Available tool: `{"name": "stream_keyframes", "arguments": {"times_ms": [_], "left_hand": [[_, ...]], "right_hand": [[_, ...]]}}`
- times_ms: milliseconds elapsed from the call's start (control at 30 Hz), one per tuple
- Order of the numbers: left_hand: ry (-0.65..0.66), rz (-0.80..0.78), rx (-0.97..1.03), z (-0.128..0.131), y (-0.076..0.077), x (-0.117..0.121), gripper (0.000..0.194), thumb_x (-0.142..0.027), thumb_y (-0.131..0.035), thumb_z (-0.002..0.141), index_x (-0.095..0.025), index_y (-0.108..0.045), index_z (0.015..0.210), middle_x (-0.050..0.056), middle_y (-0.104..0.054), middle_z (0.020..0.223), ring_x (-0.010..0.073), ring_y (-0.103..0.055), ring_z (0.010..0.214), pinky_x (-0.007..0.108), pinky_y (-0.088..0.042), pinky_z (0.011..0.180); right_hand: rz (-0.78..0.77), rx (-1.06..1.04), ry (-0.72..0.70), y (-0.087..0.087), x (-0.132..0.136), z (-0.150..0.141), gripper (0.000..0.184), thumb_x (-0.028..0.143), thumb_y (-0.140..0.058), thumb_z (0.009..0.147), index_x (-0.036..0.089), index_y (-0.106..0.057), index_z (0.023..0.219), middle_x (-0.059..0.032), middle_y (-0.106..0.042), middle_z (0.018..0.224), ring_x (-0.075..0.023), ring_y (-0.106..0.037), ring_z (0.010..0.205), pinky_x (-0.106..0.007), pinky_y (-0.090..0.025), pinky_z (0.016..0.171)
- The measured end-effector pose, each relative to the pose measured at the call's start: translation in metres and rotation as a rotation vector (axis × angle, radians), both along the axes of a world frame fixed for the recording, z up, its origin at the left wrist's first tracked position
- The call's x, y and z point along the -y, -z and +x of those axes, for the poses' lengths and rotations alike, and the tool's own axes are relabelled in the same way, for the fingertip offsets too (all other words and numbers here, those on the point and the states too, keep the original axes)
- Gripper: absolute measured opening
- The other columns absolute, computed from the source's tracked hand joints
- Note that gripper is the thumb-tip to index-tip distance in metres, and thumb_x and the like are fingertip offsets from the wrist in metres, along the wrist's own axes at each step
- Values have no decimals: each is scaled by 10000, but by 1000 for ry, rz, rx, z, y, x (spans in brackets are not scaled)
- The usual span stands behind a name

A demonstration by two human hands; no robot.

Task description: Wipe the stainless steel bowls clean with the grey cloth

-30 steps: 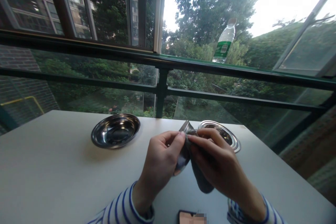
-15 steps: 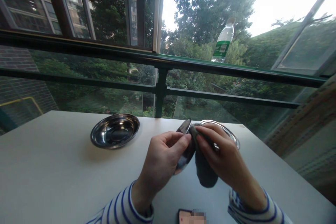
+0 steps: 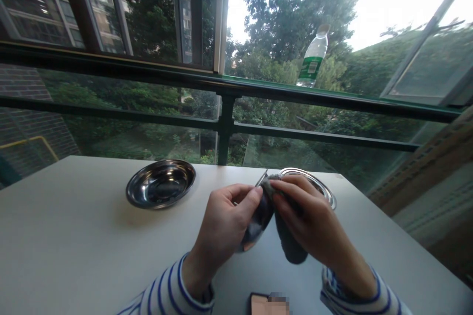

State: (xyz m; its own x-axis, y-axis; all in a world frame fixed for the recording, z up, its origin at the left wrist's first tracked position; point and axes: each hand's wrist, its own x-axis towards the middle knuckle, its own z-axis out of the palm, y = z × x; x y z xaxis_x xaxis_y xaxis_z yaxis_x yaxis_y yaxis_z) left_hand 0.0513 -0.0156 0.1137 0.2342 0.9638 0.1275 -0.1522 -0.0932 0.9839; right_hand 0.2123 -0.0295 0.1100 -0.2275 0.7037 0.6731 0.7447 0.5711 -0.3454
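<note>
The left hand [image 3: 229, 219] grips a shiny metal bowl [image 3: 260, 217], held tilted above the white worktop [image 3: 88, 256]. The right hand [image 3: 312, 216] pinches a grey cloth [image 3: 291, 245] at the bowl's edge.

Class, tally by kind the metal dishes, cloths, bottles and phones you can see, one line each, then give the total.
Metal dishes: 3 (left dish, held dish, partly hidden right dish)
Cloths: 1 (grey cloth)
Bottles: 1 (green-labelled bottle)
Phones: 1 (phone, cut off by the picture's edge)
Total: 6
</note>
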Motion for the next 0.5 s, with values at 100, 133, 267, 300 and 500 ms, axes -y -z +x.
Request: {"name": "stream_keyframes", "arguments": {"times_ms": [100,133,267,300,500], "left_hand": [[-9,19,6,0,-2,1,269,-356,-605,748,-122,-714,827,44,-668,654,115,-582,595,191,-443,535],[-11,25,5,0,-3,1,263,-350,-605,749,-123,-715,825,47,-674,667,118,-589,613,191,-447,550],[-15,21,-8,0,-2,1,261,-357,-609,742,-129,-717,808,48,-683,680,118,-586,585,198,-447,532],[-15,20,-8,0,-2,1,263,-362,-608,742,-132,-717,808,47,-683,682,117,-585,582,198,-446,528],[-12,27,7,0,-2,2,256,-349,-601,753,-124,-707,808,42,-667,669,109,-575,578,209,-454,548]], "right_hand": [[14,37,-80,0,3,-2,239,214,-486,853,196,-583,1071,-87,-549,1006,-178,-574,881,-307,-503,738],[15,31,-67,0,3,-2,238,216,-488,852,195,-580,1071,-88,-550,1006,-181,-574,883,-312,-502,743],[-6,-18,58,0,0,0,224,234,-481,860,196,-578,1059,-87,-572,993,-200,-573,908,-346,-492,786],[-10,-11,52,0,1,0,227,232,-480,861,197,-577,1063,-88,-570,999,-201,-572,913,-346,-492,788],[5,17,-38,0,3,-2,238,215,-477,862,195,-575,1078,-89,-549,1017,-182,-572,895,-312,-496,754]]}}
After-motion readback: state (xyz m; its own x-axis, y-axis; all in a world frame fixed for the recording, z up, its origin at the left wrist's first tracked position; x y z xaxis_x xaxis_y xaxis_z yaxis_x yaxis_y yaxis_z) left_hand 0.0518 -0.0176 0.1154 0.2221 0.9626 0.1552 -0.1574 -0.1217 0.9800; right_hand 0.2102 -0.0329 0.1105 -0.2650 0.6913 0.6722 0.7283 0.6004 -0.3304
